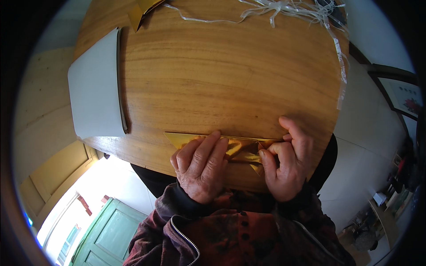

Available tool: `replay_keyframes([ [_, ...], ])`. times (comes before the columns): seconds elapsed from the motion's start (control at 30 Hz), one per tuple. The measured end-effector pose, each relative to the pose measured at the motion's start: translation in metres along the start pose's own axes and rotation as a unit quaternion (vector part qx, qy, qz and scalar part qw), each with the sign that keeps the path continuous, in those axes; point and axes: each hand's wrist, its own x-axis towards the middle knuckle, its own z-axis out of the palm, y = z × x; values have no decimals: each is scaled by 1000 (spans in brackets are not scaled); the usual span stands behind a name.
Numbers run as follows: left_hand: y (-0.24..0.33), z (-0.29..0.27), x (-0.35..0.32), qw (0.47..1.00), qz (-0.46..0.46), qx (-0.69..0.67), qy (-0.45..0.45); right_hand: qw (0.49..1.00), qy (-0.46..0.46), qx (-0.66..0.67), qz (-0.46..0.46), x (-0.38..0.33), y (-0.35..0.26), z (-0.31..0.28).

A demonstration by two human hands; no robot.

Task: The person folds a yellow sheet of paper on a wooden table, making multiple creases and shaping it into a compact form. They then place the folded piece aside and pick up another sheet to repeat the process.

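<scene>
A folded sheet of shiny gold paper (242, 150) lies along the near edge of the wooden table (222, 80). Its long straight fold runs crosswise on the far side, and the middle is creased and bulging. My left hand (202, 166) rests on its left part with fingers stretched out, pressing it to the wood. At the right end, my right hand (288, 162) pinches the paper between thumb and index finger, its other fingers curled loosely above. Part of the paper is hidden under both hands.
A stack of pale sheets (97, 88) lies at the table's left edge. Another gold folded piece (144, 9) is at the far left. White plastic strands (284, 9) are bunched at the far right, some trailing along the right edge. A green door (111, 235) stands lower left.
</scene>
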Motion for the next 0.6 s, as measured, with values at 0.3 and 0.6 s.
replay_keyframes([
  [0.3, -1, 3, -2, 1000, 1, 7, -8, 1000, -3, -3, 2, 0, 1, 1],
  [0.6, 0, 6, -1, 1000, 12, 25, 8, 1000, 5, -11, -5, 1, 1, 1],
])
